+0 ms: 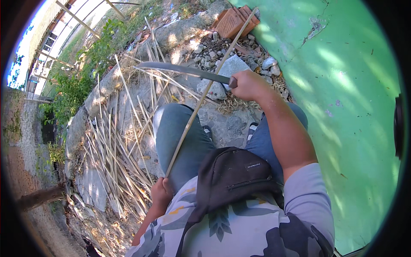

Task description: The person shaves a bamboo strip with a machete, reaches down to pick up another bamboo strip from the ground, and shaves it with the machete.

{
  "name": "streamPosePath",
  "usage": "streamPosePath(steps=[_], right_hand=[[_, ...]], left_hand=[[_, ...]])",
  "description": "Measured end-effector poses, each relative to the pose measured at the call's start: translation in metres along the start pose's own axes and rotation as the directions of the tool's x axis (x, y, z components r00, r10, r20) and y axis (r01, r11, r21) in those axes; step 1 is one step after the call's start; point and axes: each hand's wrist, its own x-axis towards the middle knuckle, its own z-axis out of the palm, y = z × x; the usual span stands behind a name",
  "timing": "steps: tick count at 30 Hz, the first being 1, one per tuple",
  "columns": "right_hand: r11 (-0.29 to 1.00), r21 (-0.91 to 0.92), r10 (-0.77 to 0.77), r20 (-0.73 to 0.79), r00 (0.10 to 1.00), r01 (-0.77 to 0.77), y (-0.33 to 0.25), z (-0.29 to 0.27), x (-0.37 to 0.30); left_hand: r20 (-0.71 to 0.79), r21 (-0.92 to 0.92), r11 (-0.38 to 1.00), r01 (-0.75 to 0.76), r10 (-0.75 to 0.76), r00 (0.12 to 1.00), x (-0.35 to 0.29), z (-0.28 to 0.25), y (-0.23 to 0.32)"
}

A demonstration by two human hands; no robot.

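Note:
A long, thin bamboo strip [188, 123] runs slantwise from my lap up to the roof tiles at the far side. Its near end is in my closed left hand [162, 192], beside my left thigh. In my right hand [248, 85], fingers wrapped round the handle, is a machete [184, 70] with a slightly curved blade pointing left. The blade crosses the strip in front of my knees; whether the two touch I cannot tell. My right arm is stretched forward over my right knee.
Many loose bamboo strips [115, 158] lie piled on the stony ground to my left. Ahead are a pale stone block [232, 68], rubble [207, 55] and orange roof tiles [233, 25]. A green painted surface [346, 128] extends on the right. A black bag [233, 175] rests on my lap.

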Motion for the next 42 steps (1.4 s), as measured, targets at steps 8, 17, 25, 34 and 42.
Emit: streamPosePath(steps=[8,17,25,34,42], right_hand=[[0.977,-0.071,-0.195,0.107,0.975,0.203,-0.033,0.012,-0.013],[0.979,-0.07,-0.19,0.024,0.982,0.191,-0.029,0.019,-0.022],[0.995,-0.036,-0.093,0.088,0.992,0.096,-0.011,0.001,-0.015],[0.967,-0.118,-0.211,0.129,0.969,0.226,-0.035,0.009,-0.021],[0.993,-0.107,-0.045,0.11,0.993,0.057,-0.025,0.012,-0.015]], left_hand=[[-0.02,-0.069,0.998,0.015,-0.017,1.0,-0.005,-0.001,-0.001],[0.0,-0.01,0.998,0.054,-0.054,0.999,-0.013,-0.008,0.002],[0.017,-0.017,0.999,0.051,-0.051,0.999,-0.007,-0.001,0.001],[0.018,-0.072,0.997,0.031,-0.03,0.999,-0.012,-0.002,-0.004],[0.008,-0.056,0.998,-0.001,0.001,1.0,-0.008,-0.004,0.007]])
